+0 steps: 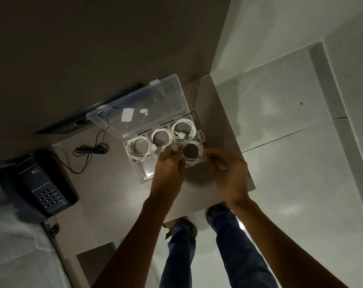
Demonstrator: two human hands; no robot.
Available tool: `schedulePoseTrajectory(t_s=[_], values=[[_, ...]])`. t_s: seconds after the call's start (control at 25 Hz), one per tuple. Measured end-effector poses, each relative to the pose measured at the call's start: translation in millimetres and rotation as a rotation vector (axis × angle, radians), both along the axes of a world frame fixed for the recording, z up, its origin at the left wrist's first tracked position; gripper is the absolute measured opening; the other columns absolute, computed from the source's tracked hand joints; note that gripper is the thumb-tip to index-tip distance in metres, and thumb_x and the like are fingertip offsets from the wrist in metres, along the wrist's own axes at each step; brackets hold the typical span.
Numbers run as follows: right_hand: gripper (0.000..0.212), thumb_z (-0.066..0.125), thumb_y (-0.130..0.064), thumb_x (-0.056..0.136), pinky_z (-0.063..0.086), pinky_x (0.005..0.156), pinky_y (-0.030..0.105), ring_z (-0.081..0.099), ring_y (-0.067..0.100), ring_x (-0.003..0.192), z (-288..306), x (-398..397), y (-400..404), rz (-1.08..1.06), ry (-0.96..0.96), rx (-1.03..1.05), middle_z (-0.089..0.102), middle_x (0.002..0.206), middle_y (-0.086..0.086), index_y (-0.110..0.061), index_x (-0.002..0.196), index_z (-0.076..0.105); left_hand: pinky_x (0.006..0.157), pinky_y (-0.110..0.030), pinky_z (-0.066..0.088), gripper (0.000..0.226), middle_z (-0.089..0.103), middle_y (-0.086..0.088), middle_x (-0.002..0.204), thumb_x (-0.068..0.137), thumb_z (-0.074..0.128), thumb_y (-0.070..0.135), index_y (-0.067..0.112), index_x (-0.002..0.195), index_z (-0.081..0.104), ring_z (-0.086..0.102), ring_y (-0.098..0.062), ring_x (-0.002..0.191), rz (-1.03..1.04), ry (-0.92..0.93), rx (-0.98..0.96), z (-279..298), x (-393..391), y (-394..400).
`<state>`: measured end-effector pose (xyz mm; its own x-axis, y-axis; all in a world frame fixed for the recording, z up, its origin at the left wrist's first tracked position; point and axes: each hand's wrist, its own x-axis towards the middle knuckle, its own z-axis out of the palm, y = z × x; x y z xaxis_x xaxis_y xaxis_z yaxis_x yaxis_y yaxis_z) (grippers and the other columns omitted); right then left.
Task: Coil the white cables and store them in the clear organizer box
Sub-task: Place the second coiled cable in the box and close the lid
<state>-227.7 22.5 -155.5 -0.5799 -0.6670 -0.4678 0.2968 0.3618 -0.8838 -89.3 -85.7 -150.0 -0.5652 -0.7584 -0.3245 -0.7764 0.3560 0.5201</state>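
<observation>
Seen from above, a person's left hand and right hand reach over a brown surface to the near side of a clear organizer box. Both sets of fingers pinch a coiled white cable, lowering it into the box's near right compartment. Three more coiled cables fill the far row. The box's lid stands open behind.
</observation>
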Motion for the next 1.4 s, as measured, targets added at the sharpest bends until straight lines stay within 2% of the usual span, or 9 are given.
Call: schedulePoseTrajectory(t_s=[0.12, 0.28, 0.52, 0.68, 0.84, 0.96, 1.12, 1.28, 1.4], values=[[0.03, 0.078, -0.023, 0.092, 0.064, 0.099, 0.054, 0.079, 0.041, 0.099, -6.7, -5.9, -7.7, 0.008, 0.102, 0.083, 0.081, 0.103, 0.02, 0.003, 0.106, 0.077, 0.098, -0.04, 0.059, 0.033, 0.073, -0.022, 0.124, 0.104, 0.07, 0.017, 0.006, 0.136, 0.071, 0.072, -0.037, 0.111, 0.06, -0.122, 0.029, -2.1, -8.9, -4.4], [0.025, 0.091, -0.015, 0.085, 0.058, 0.075, 0.005, 0.076, 0.006, 0.079, -17.4, -13.9, -23.2, 0.094, 0.283, 0.269, 0.08, 0.091, 0.004, -0.006, 0.104, 0.077, 0.088, -0.042, 0.064, 0.019, 0.079, -0.026, 0.108, 0.096, 0.08, 0.006, -0.004, 0.112, 0.078, 0.079, -0.041, 0.097, 0.033, -0.077, -0.064, -2.9, -17.7, 5.5], [0.021, 0.089, -0.018, 0.088, 0.052, 0.065, 0.001, 0.07, 0.004, 0.074, -22.9, -5.5, -35.0, 0.099, 0.325, 0.346, 0.076, 0.088, -0.001, -0.008, 0.103, 0.077, 0.089, -0.045, 0.064, 0.045, 0.07, -0.026, 0.124, 0.104, 0.068, 0.011, -0.004, 0.146, 0.061, 0.07, -0.037, 0.108, -0.213, 0.002, -0.02, 0.4, 22.9, -2.7], [0.026, 0.09, -0.017, 0.087, 0.057, 0.07, 0.003, 0.077, 0.014, 0.084, -24.4, -4.5, -29.5, 0.08, 0.195, 0.331, 0.081, 0.095, 0.004, -0.007, 0.107, 0.076, 0.094, -0.05, 0.062, 0.037, 0.066, -0.023, 0.129, 0.1, 0.073, 0.013, 0.002, 0.135, 0.071, 0.066, -0.038, 0.117, -0.199, 0.034, -0.089, 22.3, 29.8, -15.1], [0.031, 0.091, -0.021, 0.086, 0.063, 0.078, 0.018, 0.08, 0.019, 0.09, -21.8, -8.9, -19.0, 0.116, 0.122, 0.315, 0.083, 0.099, 0.008, -0.007, 0.109, 0.075, 0.103, -0.046, 0.052, 0.041, 0.057, -0.022, 0.144, 0.1, 0.073, 0.028, 0.013, 0.138, 0.069, 0.056, -0.039, 0.128, 0.063, -0.001, -0.413, 51.3, 21.9, -71.1], [0.036, 0.091, -0.013, 0.085, 0.063, 0.08, 0.021, 0.079, 0.018, 0.091, -16.4, -10.6, -9.3, 0.092, 0.028, 0.233, 0.081, 0.102, 0.014, -0.002, 0.113, 0.072, 0.106, -0.057, 0.044, 0.048, 0.057, -0.027, 0.144, 0.1, 0.07, 0.036, 0.015, 0.143, 0.065, 0.054, -0.047, 0.132, 0.111, -0.108, -0.568, 63.9, 16.2, -109.6], [0.039, 0.089, -0.009, 0.086, 0.061, 0.076, 0.014, 0.078, 0.0, 0.088, -9.3, -10.8, 0.9, 0.073, -0.051, 0.185, 0.08, 0.107, 0.01, -0.002, 0.121, 0.072, 0.103, -0.06, 0.041, 0.05, 0.059, -0.028, 0.14, 0.1, 0.073, 0.04, 0.014, 0.142, 0.065, 0.056, -0.05, 0.129, 0.058, -0.174, -0.617, 69.2, 14.4, -119.9], [0.032, 0.083, -0.013, 0.093, 0.061, 0.082, 0.011, 0.079, 0.003, 0.1, -7.7, -12.3, 7.3, 0.125, -0.002, 0.188, 0.082, 0.112, 0.003, -0.009, 0.124, 0.076, 0.101, -0.056, 0.039, 0.05, 0.058, -0.029, 0.139, 0.099, 0.073, 0.04, 0.012, 0.139, 0.065, 0.052, -0.048, 0.129, 0.079, -0.175, -0.602, 68.7, 18.6, -118.1], [0.023, 0.083, -0.017, 0.093, 0.06, 0.078, 0.01, 0.078, 0.0, 0.093, -8.3, -9.2, 8.5, 0.113, 0.054, 0.223, 0.082, 0.103, -0.002, -0.013, 0.115, 0.079, 0.095, -0.049, 0.035, 0.044, 0.06, -0.029, 0.133, 0.096, 0.074, 0.04, 0.009, 0.126, 0.067, 0.047, -0.041, 0.124, 0.126, -0.116, -0.607, 71.2, 22.7, -108.8]])
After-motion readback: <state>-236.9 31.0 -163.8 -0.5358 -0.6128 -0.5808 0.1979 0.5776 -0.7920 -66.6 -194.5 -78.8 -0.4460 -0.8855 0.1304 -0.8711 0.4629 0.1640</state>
